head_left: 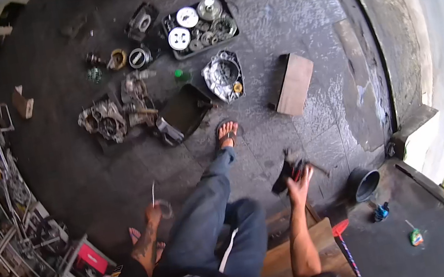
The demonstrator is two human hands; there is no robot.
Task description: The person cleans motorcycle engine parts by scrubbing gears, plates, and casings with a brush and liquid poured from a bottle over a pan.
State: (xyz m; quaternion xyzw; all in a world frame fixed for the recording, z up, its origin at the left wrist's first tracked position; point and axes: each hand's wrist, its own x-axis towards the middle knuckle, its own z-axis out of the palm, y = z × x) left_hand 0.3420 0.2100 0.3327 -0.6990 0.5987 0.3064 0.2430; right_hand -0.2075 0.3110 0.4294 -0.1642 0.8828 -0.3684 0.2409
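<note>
My left hand [153, 213] is closed low on the left, with a thin pale stick-like piece [153, 193] rising from its fingers. Beside it is a clear, rounded item [167, 209], too blurred to name. On the right, my right hand [300, 183] grips a dark object with red parts [288, 176]. A greyish bar-like piece [318, 169] shows just past the fingers; whether it joins that object I cannot tell. My sandalled foot [227, 133] rests near a black open tray [187, 112].
Metal engine casings [103, 121] and a round housing [223, 76] lie on the floor. Behind them stands a bin of gears and discs [177, 54]. A wooden block [294, 84], a black bucket [364, 183] and a blue-capped item [381, 212] are rightward; a crowded tool shelf [7, 182] lines the left.
</note>
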